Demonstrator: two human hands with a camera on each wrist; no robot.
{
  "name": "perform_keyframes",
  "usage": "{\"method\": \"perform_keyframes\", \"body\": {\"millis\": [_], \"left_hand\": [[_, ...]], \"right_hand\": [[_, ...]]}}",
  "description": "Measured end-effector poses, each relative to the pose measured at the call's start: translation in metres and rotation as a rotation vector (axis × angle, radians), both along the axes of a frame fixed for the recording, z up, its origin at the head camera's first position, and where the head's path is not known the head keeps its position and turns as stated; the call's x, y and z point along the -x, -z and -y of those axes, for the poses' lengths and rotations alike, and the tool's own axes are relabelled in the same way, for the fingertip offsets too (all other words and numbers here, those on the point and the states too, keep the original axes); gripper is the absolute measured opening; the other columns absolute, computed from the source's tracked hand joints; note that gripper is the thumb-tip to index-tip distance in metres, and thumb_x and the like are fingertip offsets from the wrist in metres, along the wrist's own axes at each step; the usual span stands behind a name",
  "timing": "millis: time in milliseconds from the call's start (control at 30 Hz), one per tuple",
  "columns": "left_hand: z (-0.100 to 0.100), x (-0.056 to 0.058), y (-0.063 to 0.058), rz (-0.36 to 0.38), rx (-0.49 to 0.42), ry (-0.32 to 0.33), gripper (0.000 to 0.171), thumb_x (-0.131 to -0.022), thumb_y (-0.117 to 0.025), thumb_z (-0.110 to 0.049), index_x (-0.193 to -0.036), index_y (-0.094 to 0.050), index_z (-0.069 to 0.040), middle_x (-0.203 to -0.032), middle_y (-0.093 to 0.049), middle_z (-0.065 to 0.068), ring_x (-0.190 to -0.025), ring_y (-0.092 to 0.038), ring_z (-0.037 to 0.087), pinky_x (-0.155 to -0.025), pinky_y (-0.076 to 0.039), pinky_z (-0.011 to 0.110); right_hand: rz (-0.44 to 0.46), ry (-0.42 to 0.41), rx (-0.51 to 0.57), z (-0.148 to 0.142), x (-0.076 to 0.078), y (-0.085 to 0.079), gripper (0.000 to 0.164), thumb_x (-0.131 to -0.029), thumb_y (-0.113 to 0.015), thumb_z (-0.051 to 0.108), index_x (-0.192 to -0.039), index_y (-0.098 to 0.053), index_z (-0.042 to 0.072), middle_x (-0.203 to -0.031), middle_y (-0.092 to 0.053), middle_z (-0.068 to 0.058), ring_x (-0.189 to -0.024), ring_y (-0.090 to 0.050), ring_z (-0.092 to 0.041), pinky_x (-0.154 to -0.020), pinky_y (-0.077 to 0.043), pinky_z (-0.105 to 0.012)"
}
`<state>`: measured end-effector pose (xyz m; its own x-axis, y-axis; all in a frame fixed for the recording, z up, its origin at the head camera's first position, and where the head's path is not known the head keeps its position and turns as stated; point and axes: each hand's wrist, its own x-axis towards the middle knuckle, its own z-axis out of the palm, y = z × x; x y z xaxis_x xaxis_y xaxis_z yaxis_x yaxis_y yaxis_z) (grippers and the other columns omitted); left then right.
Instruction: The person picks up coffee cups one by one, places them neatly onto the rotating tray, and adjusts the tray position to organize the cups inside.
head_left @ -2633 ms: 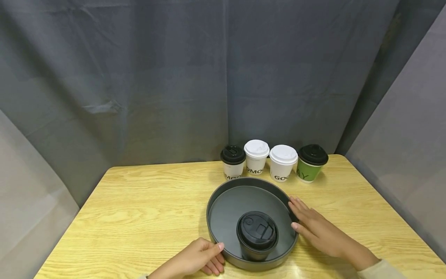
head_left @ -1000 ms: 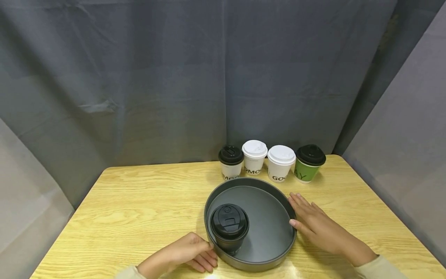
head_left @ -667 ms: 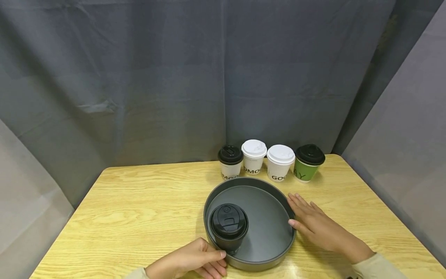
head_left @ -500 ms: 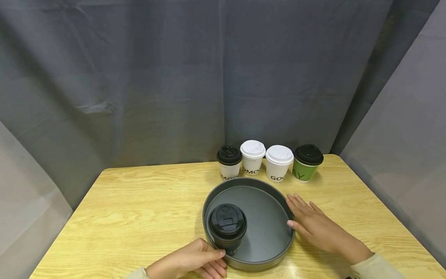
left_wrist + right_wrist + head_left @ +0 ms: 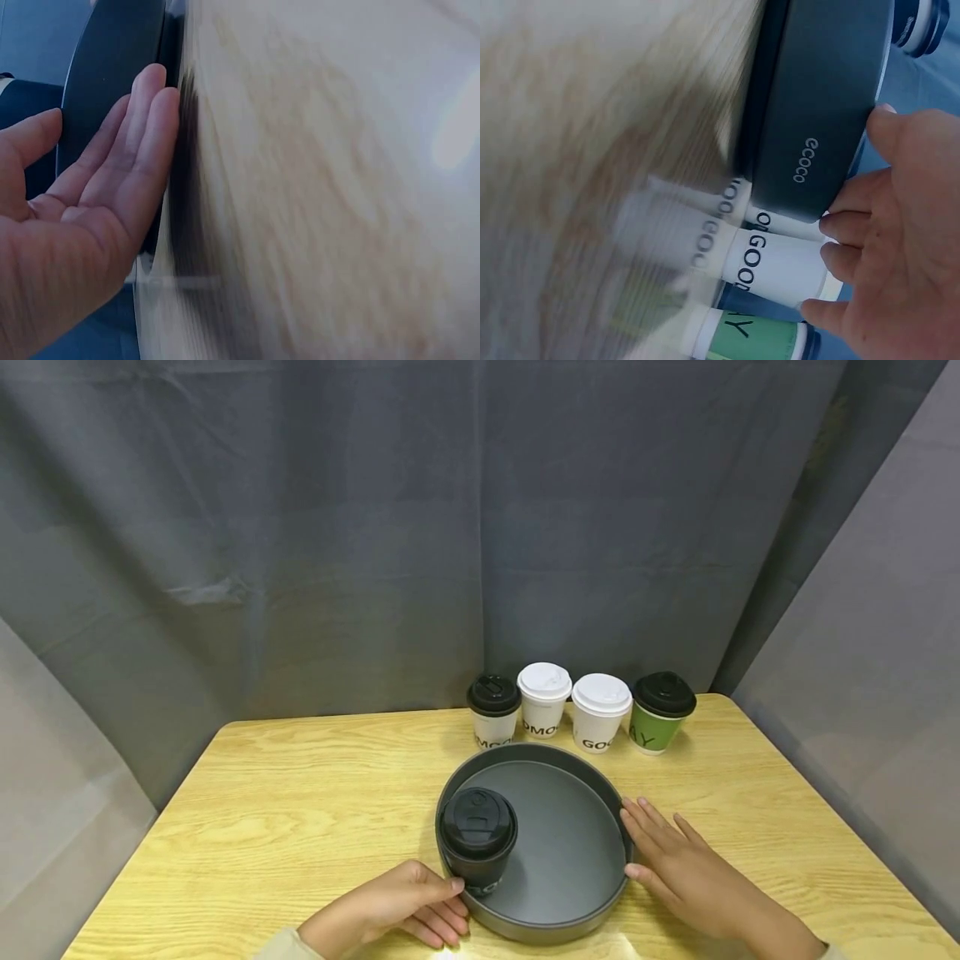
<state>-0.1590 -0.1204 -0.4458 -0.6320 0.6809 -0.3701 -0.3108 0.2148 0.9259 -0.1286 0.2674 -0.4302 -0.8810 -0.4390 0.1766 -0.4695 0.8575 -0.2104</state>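
Observation:
A round dark grey tray [image 5: 566, 839] with a raised wall stands on the table, and both hands are at its sides. Inside it, by the left wall, a black paper coffee cup [image 5: 477, 835] with a black lid stands upright. My left hand [image 5: 408, 897] is at the tray's front left, thumb tip at the rim. In the left wrist view its fingers [image 5: 135, 142] lie extended along the outer wall. On the right side, my right hand [image 5: 686, 872] touches the wall with straight, spread fingers. The right wrist view shows its thumb and fingertips at the rim of the tray [image 5: 817, 90], marked "ecoco".
Behind the tray stand a white cup with a black lid [image 5: 494, 706], two white-lidded cups [image 5: 544, 693] [image 5: 602, 710] and a green cup with a black lid [image 5: 662, 714]. Wooden tabletop [image 5: 315, 810] extends left. Grey curtains [image 5: 360, 543] enclose the back and sides.
The tray has turned clockwise, bringing the black cup from the front right round to the left side. My left hand shifted along the rim; the right hand slid slightly nearer the front.

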Motion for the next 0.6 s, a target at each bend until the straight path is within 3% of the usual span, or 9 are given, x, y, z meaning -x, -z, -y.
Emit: {"method": "perform_keyframes", "body": {"millis": [133,333,600], "left_hand": [[0.0045,0.0027,-0.0006,0.003,-0.004,-0.029,0.048,-0.097,-0.053,-0.036,-0.100,-0.065,0.010,-0.091,-0.072,0.017,-0.074,-0.070,0.015,-0.067,-0.059,0.029],[0.0052,0.0026,-0.0024,0.008,-0.007,-0.042,0.048,-0.097,-0.053,-0.036,-0.099,-0.065,0.010,-0.090,-0.072,0.016,-0.073,-0.070,0.014,-0.067,-0.059,0.028],[0.0036,0.0014,-0.0016,0.018,-0.031,-0.039,0.047,-0.098,-0.052,-0.034,-0.101,-0.064,0.011,-0.092,-0.071,0.018,-0.073,-0.070,0.015,-0.068,-0.059,0.029]], "right_hand": [[-0.024,-0.006,-0.010,0.0011,-0.0080,0.0015,0.060,-0.099,-0.049,0.041,-0.147,-0.037,0.007,-0.156,-0.029,-0.008,-0.144,-0.023,-0.026,-0.109,0.016,-0.013],[-0.095,-0.013,-0.026,0.0013,-0.0111,0.0030,0.059,-0.098,-0.051,0.041,-0.145,-0.040,0.007,-0.154,-0.032,-0.009,-0.144,-0.022,-0.017,-0.109,0.014,-0.010],[0.006,0.015,0.000,0.0036,-0.0108,-0.0044,0.062,-0.098,-0.049,0.045,-0.149,-0.034,0.013,-0.156,-0.029,-0.007,-0.143,-0.025,-0.028,-0.108,0.015,-0.010]]}}
